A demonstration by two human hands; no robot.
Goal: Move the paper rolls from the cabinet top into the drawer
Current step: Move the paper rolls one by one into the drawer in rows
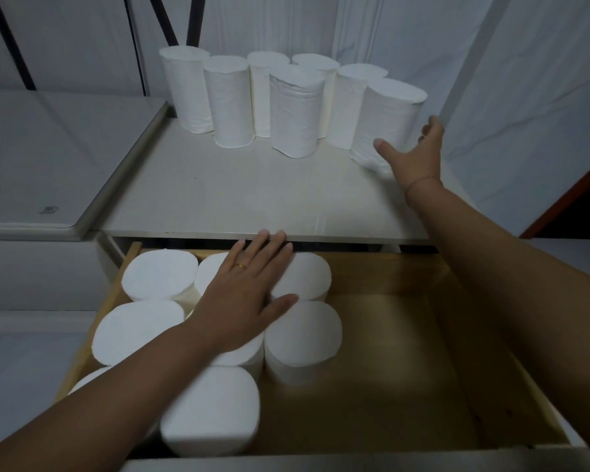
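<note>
Bare forearms, gold ring (241,266) on left hand (244,298)

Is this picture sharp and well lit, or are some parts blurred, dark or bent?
Head view: dim, bluish light; the rightmost roll near the right hand is motion-blurred; the drawer floor lies in shadow; the wide angle bends the cabinet top edges.

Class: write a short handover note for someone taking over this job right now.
Left hand: open, flat on the rolls in the drawer.
Right hand: open, reaching round the rightmost roll on the cabinet top, no grip closed yet.
Done: about eight rolls stand packed in the drawer's left half.
Left: seven rolls upright on the cabinet top; the drawer's right half is free.
</note>
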